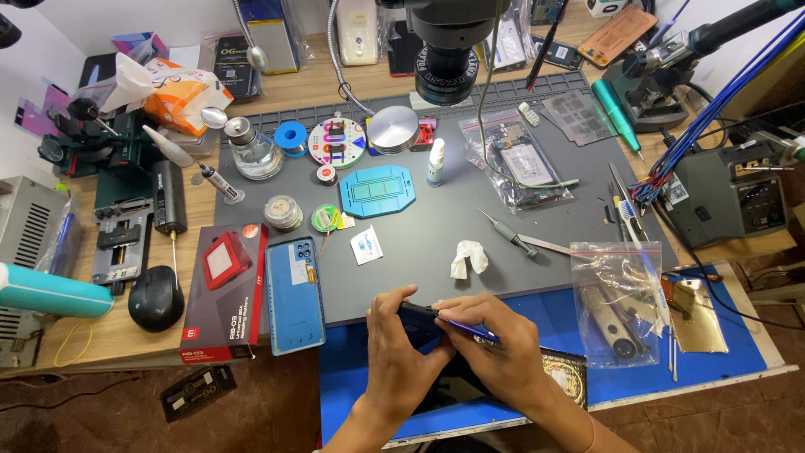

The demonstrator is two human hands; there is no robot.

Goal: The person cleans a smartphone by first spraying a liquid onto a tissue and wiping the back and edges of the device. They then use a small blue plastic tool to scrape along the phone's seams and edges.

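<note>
- Two hands are gripping one dark phone (417, 312) over the blue mat (570, 327).
- Left hand (401, 348) is clamping the phone's near edge, fingers curled shut around it.
- Right hand (495, 344) is pinching a thin blue tool (470, 329) against the phone's edge, fingers closed on it.
- Just beyond the grip, a white tissue (468, 257) is lying on the grey mat (436, 243).
- Left of the grip, a blue back cover (295, 294) is lying flat.

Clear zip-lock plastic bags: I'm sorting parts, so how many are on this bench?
2. One clear zip-lock plastic bag lies on the grey mat under the microscope; the other stands right of the hands. More may hide in the clutter.
</note>
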